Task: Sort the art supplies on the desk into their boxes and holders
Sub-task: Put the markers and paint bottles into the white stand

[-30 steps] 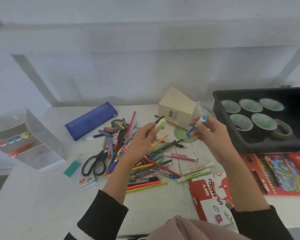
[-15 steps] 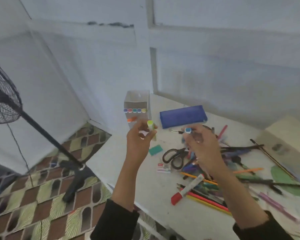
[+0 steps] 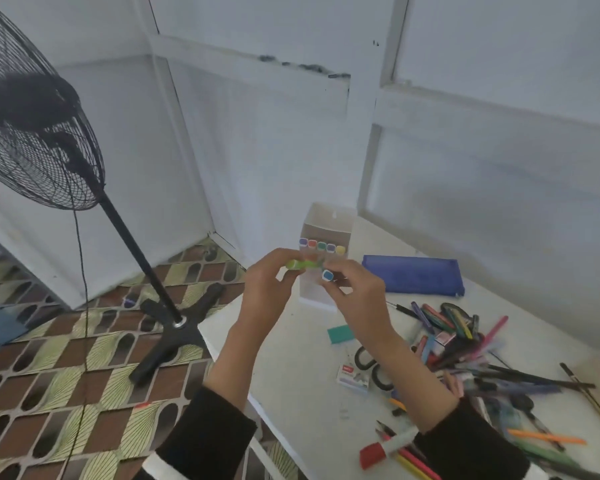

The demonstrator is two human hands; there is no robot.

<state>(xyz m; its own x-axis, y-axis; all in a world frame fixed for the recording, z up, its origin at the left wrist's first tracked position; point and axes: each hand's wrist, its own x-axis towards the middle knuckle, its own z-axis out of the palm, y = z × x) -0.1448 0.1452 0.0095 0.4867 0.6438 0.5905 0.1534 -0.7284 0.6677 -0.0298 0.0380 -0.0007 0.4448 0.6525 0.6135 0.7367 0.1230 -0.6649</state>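
My left hand (image 3: 265,289) pinches a green marker (image 3: 302,264) held level, just in front of the clear marker holder (image 3: 326,233). My right hand (image 3: 355,299) grips a blue-capped marker (image 3: 327,275), cap toward me, below the holder's row of several coloured marker caps (image 3: 322,245). Both hands hover over the desk's left end. A heap of pens and pencils (image 3: 471,362) lies to the right.
A blue pencil case (image 3: 413,273) lies behind the heap. Black scissors (image 3: 371,367), a staple box (image 3: 352,375), a teal eraser (image 3: 340,334) and a red-capped marker (image 3: 385,450) sit on the white desk (image 3: 291,368). A black standing fan (image 3: 32,133) stands on the tiled floor left.
The view has swung left toward the marker holder. Both hands carried their markers left and up, close to the holder; the green marker has turned level.
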